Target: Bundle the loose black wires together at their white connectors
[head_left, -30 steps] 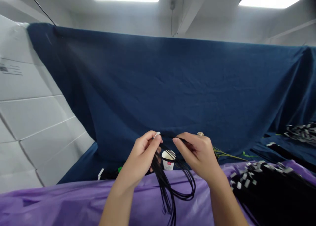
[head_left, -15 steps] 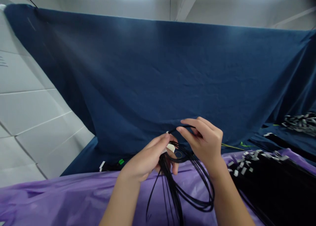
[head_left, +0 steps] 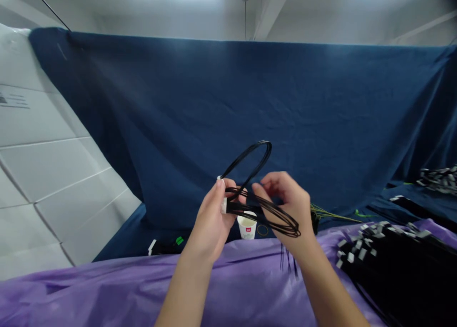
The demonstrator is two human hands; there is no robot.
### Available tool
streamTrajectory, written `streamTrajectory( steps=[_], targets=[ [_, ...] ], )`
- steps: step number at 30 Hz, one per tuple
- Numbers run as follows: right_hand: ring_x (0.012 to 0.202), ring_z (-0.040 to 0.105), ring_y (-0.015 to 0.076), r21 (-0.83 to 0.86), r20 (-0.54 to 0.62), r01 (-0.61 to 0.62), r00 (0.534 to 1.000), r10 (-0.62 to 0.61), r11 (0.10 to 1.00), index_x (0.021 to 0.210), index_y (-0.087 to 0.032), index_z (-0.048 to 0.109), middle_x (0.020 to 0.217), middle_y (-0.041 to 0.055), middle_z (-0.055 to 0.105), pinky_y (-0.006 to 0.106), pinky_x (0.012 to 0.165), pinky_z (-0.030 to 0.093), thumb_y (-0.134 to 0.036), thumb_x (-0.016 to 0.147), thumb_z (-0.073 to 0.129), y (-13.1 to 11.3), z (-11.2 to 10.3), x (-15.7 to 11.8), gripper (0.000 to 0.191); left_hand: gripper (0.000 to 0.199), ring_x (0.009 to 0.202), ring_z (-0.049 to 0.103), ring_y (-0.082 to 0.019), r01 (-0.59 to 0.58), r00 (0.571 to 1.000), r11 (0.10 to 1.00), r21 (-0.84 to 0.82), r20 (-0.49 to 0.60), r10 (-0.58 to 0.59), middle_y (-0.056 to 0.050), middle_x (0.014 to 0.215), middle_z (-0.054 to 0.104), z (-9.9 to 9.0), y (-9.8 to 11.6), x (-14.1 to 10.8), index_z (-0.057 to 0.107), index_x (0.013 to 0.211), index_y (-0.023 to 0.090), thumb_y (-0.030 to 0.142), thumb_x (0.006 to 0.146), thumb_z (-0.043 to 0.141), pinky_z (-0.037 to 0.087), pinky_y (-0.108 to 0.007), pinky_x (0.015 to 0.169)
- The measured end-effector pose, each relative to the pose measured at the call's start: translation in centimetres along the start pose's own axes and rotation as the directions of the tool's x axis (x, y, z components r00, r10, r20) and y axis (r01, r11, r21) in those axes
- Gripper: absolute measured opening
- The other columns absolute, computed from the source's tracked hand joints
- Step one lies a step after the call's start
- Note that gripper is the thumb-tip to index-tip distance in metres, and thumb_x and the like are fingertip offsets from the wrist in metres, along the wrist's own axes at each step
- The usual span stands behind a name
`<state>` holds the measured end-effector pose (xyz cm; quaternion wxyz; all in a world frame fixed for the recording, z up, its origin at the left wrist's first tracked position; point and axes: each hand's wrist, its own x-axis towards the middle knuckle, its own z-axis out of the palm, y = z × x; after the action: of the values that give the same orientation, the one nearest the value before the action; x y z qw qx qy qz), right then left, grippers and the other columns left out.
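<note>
A bundle of thin black cables (head_left: 262,146) with white connectors is held in front of me. My left hand (head_left: 216,217) pinches it near one small white connector at the thumb tip, and a second white connector (head_left: 224,205) sits just below. From there one loop arches up and another bends right across my right wrist. My right hand (head_left: 285,198) has its fingers curled about the cables, partly hidden by the hand itself. Loose cable ends (head_left: 290,260) hang beneath it. Just behind the bundle stands a white paper cup (head_left: 247,227) with a red mark.
Purple sheeting (head_left: 117,289) covers the near edge. On the right lies a large pile of black cables (head_left: 403,270) with white connectors. Something black with green (head_left: 179,241) lies left, and yellow strands (head_left: 333,213) lie behind. A blue cloth (head_left: 228,113) hangs ahead; white boxes (head_left: 71,170) stand left.
The cables have been raised and turned, with a loop now arching up and the long ends now hanging behind my right hand. The cup has come into fuller view. My view has tilted up slightly.
</note>
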<state>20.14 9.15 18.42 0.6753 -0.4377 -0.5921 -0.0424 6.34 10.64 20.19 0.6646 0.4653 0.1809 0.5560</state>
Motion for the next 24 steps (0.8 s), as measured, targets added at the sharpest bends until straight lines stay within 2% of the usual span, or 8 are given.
streamTrajectory(
  steps=[2,4,7,10,15,19,24],
  targets=[
    [0.056,0.052,0.0107,0.121,0.234,-0.160,0.964,0.129,0.980,0.081,-0.019,0.059,0.067,-0.0017,0.058,0.022,0.052,0.041,-0.030,0.085,0.063,-0.3,0.2,-0.2,0.012,0.033,0.077,0.055,-0.013,-0.037,0.999,0.999,-0.037,-0.002,0.037,-0.001,0.077,0.056,-0.1,0.2,0.0,0.055,0.076,0.017,0.048,0.086,0.062,0.047,-0.024,0.074],
    [0.055,0.048,0.0101,0.189,0.378,-0.267,0.908,0.181,0.945,0.079,-0.019,0.060,0.064,-0.0020,0.057,0.021,0.049,0.037,-0.035,0.088,0.060,-0.7,0.3,-0.4,0.019,0.032,0.080,0.055,-0.014,-0.070,0.998,0.994,-0.078,-0.008,0.070,0.000,0.077,0.054,-0.1,0.3,0.0,0.054,0.075,0.018,0.047,0.085,0.064,0.046,-0.025,0.077],
    [0.058,0.048,0.0107,0.257,0.457,-0.284,0.878,0.142,0.924,0.081,-0.018,0.062,0.068,-0.0010,0.059,0.021,0.051,0.036,-0.036,0.089,0.059,-1.3,0.2,-0.5,0.020,0.029,0.078,0.053,-0.012,-0.089,0.996,0.989,-0.120,-0.009,0.089,0.001,0.078,0.053,-0.2,0.3,-0.2,0.054,0.077,0.019,0.045,0.086,0.063,0.045,-0.023,0.073],
    [0.065,0.054,0.0129,0.296,0.517,-0.233,0.855,0.050,0.926,0.083,-0.019,0.064,0.075,0.0005,0.064,0.023,0.058,0.042,-0.026,0.089,0.057,-1.5,-0.1,-0.7,0.012,0.030,0.072,0.052,-0.012,-0.085,0.996,0.989,-0.123,0.029,0.089,0.000,0.078,0.053,-0.4,0.1,-0.3,0.053,0.078,0.019,0.047,0.090,0.057,0.044,-0.023,0.066],
    [0.069,0.057,0.0139,0.364,0.509,-0.150,0.859,-0.061,0.919,0.089,-0.020,0.065,0.080,0.0009,0.065,0.023,0.062,0.045,-0.023,0.090,0.055,-1.3,-0.8,-1.3,0.010,0.031,0.075,0.052,-0.013,-0.082,0.993,0.994,-0.072,0.078,0.087,-0.002,0.080,0.055,-0.6,-0.2,-1.1,0.054,0.080,0.019,0.048,0.092,0.052,0.042,-0.024,0.066],
    [0.064,0.052,0.0099,0.267,0.456,-0.036,0.885,-0.093,0.963,0.080,-0.020,0.064,0.073,-0.0022,0.060,0.020,0.059,0.040,-0.029,0.093,0.057,-1.8,-1.2,-1.2,0.017,0.030,0.075,0.052,-0.014,-0.080,0.995,0.996,-0.030,0.065,0.082,-0.002,0.080,0.055,-0.3,0.0,-1.4,0.054,0.079,0.019,0.046,0.091,0.055,0.044,-0.026,0.071],
    [0.062,0.049,0.0077,0.177,0.425,0.074,0.893,-0.144,0.981,0.075,-0.020,0.057,0.072,-0.0032,0.055,0.019,0.056,0.036,-0.030,0.095,0.054,-2.5,-1.3,-1.0,0.023,0.029,0.073,0.053,-0.014,-0.066,0.992,0.997,-0.033,0.106,0.069,-0.002,0.078,0.054,0.0,0.2,-1.2,0.053,0.078,0.019,0.044,0.091,0.053,0.043,-0.024,0.066]
  ],
)
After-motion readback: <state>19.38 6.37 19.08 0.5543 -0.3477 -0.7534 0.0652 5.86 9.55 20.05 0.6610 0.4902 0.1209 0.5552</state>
